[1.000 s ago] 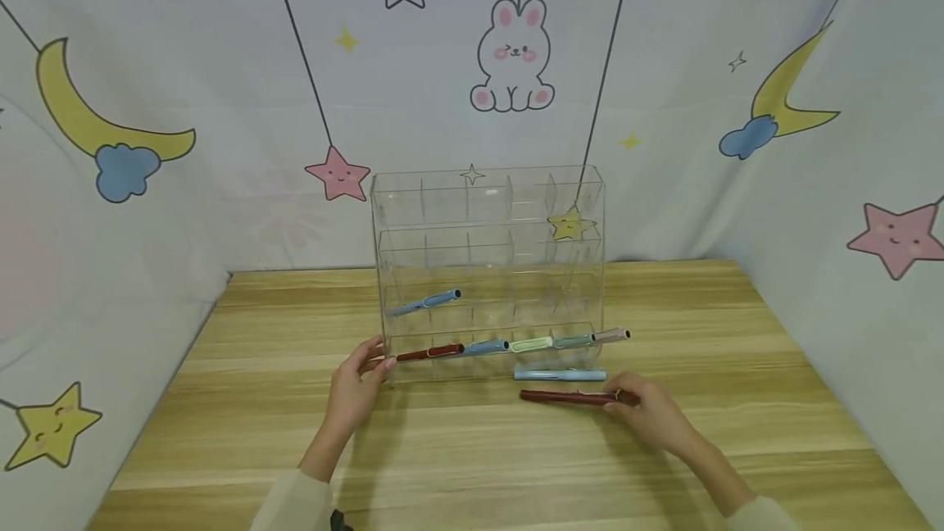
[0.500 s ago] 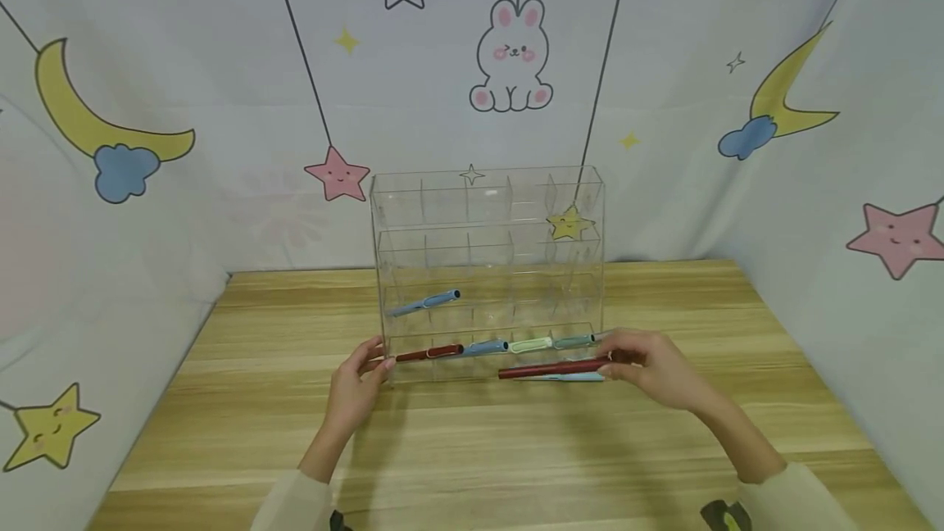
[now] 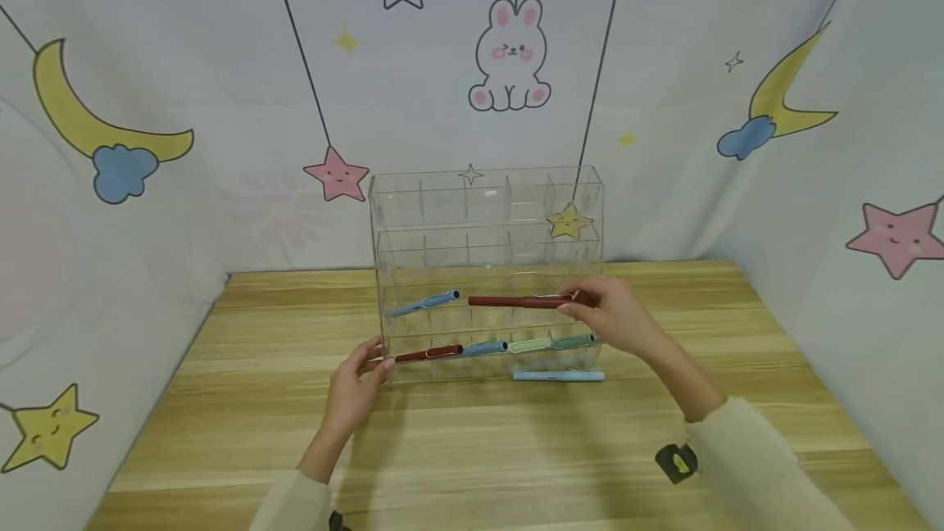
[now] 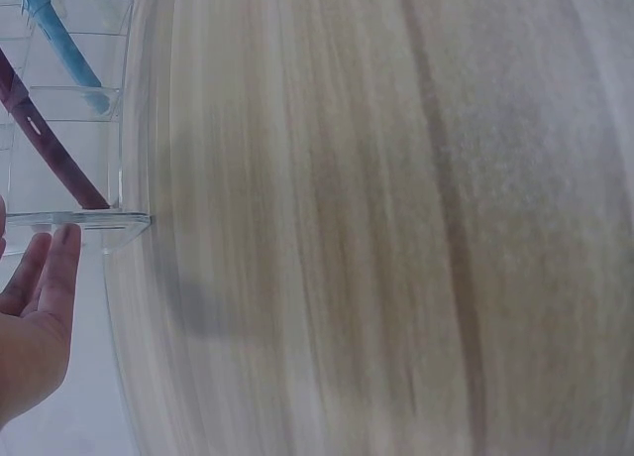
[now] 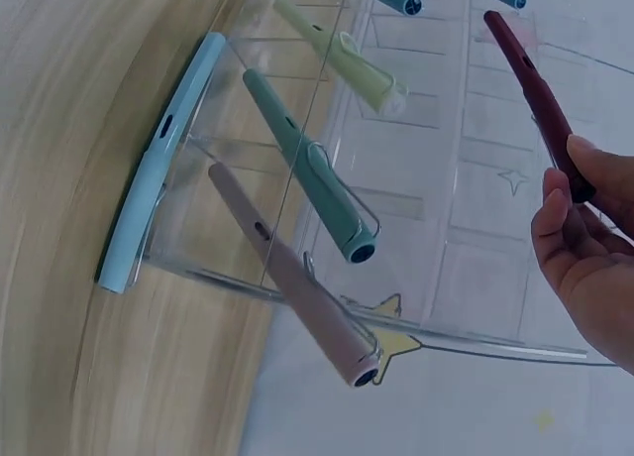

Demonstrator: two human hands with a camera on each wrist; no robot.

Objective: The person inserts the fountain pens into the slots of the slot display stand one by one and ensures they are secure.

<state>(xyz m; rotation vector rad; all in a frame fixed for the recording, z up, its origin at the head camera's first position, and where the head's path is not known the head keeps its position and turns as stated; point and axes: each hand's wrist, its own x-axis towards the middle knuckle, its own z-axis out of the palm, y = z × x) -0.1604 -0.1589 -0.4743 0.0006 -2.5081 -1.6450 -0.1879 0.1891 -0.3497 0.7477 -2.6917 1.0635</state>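
My right hand pinches a dark red pen by its cap end. The pen lies level before the middle tiers of a clear acrylic pen rack. At the rack's lower left side, my left hand grips the side panel. The bottom tier holds a brownish-red pen, a blue pen, a pale green pen, a teal pen and a mauve pen, which my right hand hides in the head view. Another blue pen leans one tier higher, at the left.
A light blue pen lies on the wooden table along the rack's front right. Behind the rack hangs a white cloth printed with stars, moons and a rabbit. It also borders the table's sides.
My right hand has lifted the dark red pen off the tabletop and carried it up and left to the rack's middle height. My left hand stays at the rack's side.
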